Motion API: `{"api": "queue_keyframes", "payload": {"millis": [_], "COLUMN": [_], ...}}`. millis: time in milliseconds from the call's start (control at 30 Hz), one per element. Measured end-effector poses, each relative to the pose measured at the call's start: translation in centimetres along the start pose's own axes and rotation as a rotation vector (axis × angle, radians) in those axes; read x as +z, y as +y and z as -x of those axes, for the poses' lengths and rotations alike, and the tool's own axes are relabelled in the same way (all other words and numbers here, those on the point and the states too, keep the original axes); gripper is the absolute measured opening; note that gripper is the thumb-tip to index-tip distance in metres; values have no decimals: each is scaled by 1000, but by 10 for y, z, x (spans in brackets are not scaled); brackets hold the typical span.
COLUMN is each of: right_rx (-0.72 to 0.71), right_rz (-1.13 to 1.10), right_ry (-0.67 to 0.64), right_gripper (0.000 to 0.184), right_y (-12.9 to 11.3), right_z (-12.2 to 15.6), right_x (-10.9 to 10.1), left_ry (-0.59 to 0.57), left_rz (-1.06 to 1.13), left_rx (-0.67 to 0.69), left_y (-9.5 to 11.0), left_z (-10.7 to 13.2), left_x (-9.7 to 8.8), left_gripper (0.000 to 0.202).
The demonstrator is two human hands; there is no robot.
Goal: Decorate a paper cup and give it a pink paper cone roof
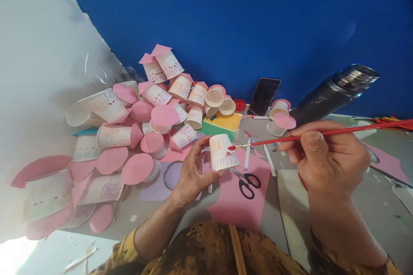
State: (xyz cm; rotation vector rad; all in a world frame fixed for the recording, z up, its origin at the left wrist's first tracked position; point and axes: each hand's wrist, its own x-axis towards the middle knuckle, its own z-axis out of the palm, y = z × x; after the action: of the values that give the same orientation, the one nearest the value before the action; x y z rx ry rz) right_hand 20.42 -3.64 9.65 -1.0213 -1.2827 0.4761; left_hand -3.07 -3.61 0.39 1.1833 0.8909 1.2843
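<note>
Head: paintbrush [267,142] lies level, tip leftward.

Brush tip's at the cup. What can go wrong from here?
1. The left hand holds the paper cup by its lower edge; brush pressure may dent or tip it.
2. The red-tipped brush in the right hand hangs over the pink paper and scissors; a drip would likely stain them.
3. The brush's handle runs close by the flask; a wide stroke might knock it.
</note>
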Motion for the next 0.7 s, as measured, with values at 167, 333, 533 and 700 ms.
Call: {"api": "queue_keyframes", "payload": {"millis": [167, 333, 533, 700], "right_rx": [-23, -60, -85, -81], "right_rz": [-10, 28, 56, 80], "right_ry": [-28, -130, -161, -182], "right_gripper": [18, 18, 16, 16], "right_y": [0, -1, -3, -1], "right_z": [0, 3, 4, 4], "right_x": [-1, 1, 1, 0], "left_ry": [-17, -10, 7, 10], "left_rz": [-98, -301, -445, -448], "left_rx": [33, 104, 162, 168], "left_y": [-1, -1, 1, 0], "left_z": [1, 2, 4, 4], "left_x": [-2, -5, -5, -4], "left_gripper": [79, 79, 79, 79]}}
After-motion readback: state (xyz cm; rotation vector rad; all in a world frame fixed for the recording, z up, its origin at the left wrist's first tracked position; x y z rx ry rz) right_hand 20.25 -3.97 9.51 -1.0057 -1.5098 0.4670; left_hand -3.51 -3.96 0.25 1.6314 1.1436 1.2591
